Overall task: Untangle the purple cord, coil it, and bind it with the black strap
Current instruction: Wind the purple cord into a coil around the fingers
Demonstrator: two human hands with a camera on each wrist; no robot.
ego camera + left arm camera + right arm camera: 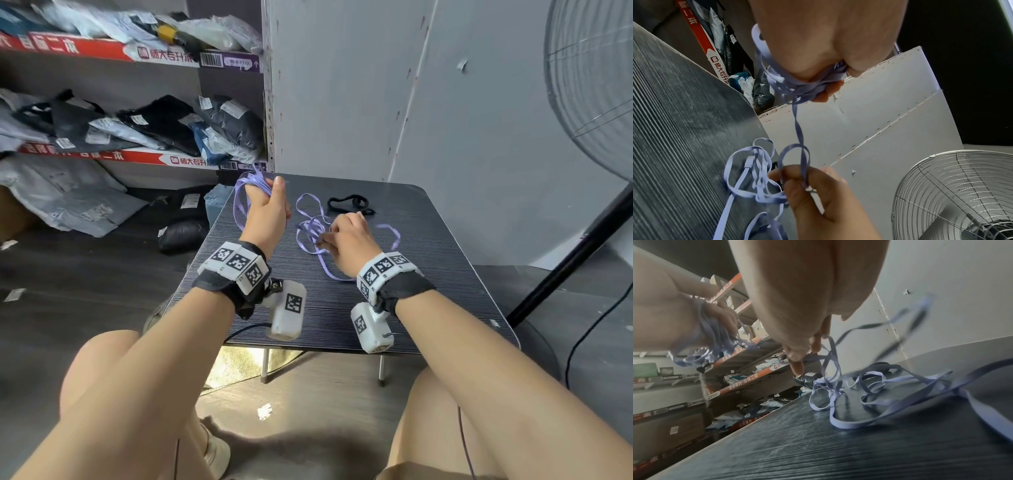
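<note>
Coiling is under way: the left hand (266, 215) grips several finished loops of the cord (313, 230), while the right hand (346, 240) pinches a strand above the tangle mid-table. The strap (350, 202) lies at one o'clock, apparently untouched. Next: free another length and wrap it.

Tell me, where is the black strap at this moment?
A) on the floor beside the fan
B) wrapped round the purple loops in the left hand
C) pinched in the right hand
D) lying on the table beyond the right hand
D: the black strap lies untouched on the table, past the right hand, which pinches the purple cord.
</note>
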